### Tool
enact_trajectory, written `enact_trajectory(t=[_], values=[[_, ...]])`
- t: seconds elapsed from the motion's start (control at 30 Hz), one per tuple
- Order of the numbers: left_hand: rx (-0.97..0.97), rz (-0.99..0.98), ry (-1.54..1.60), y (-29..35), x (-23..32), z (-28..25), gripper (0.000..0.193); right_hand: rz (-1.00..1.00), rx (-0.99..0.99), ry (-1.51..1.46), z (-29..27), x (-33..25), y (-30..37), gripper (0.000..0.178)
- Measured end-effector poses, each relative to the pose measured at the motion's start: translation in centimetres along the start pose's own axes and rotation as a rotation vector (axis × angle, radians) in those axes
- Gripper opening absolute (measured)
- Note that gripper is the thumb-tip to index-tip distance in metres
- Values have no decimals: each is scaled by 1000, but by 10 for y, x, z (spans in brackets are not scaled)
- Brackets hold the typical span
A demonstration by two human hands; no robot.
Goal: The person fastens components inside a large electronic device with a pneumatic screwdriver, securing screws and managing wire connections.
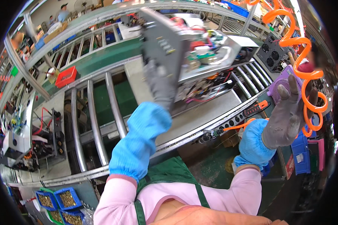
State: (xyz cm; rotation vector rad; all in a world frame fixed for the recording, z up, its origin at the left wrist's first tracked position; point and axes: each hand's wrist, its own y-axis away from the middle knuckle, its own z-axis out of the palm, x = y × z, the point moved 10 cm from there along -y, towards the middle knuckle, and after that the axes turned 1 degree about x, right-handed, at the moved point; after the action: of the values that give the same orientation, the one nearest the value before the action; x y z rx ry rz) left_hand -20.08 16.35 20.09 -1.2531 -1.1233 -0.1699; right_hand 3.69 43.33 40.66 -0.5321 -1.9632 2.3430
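Observation:
My left hand, in a grey glove and blue sleeve cover, is against the dark grey end panel of an electronics chassis. It appears to grip that panel, though blur partly hides the fingers. Circuit boards, wires and red and white parts fill the tilted chassis. Beneath lies another wiring-filled assembly on a flat board over the rollers. Out to the right, my right hand, also gloved, is raised with fingers apart and nothing visible in it, beside an orange coiled hose.
A roller conveyor crosses in front of me. Another open unit stands at left, near a red tray. Blue bins of small metal parts sit lower left. A power strip, purple fan and blue bins are at right.

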Motion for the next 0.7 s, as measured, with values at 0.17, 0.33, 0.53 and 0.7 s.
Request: enact_trajectory(t=[0.17,0.33,0.53,0.7], values=[[-448,404,-193,65,72,32,66,61,-24,69,31,14,13,73],[-489,543,-677,68,-23,-78,50,376,-187,267,37,50,47,68],[-44,92,-1478,17,-147,-379,54,735,-240,198,38,129,111,66],[204,-804,-1277,50,-215,-579,58,761,-324,254,31,168,142,66]])
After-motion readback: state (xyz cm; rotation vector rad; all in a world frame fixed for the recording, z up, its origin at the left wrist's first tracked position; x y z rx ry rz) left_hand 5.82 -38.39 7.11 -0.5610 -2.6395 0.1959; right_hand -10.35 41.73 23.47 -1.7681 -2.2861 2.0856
